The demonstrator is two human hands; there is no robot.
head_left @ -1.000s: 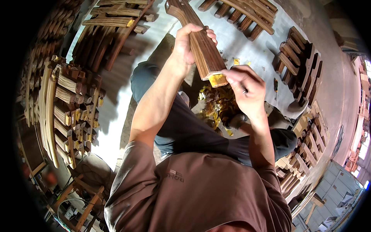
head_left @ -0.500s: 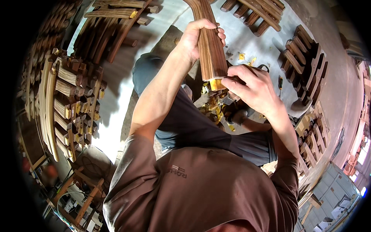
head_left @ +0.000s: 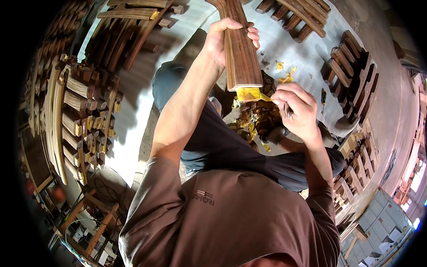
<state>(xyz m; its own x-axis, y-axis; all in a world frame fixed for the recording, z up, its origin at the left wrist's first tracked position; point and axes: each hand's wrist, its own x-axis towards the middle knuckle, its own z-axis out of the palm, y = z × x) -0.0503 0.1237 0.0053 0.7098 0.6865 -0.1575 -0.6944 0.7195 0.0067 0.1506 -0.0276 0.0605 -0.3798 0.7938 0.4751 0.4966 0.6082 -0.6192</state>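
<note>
My left hand (head_left: 217, 43) is wrapped round a thick, dark-grained wooden furniture part (head_left: 243, 62), held up over my lap with its narrower end towards me. Yellow tape (head_left: 248, 95) covers the short tenon at that end. From the tenon, a loose strip of the tape stretches right to my right hand (head_left: 299, 109), whose thumb and fingers pinch it. A small dark, shiny thing shows among the curled fingers of that hand, too hidden to name.
Peeled yellow tape scraps (head_left: 251, 122) lie heaped below the wooden part. A screwdriver (head_left: 323, 99) lies on the pale sheet at right. Stacked wooden parts (head_left: 84, 120) stand at left, with more rows (head_left: 349, 71) at right and a stack (head_left: 296, 15) at the far side.
My right hand has moved right and slightly down, away from the tenon, drawing out a strip of tape. The wooden part has shifted slightly left and up in my left hand.
</note>
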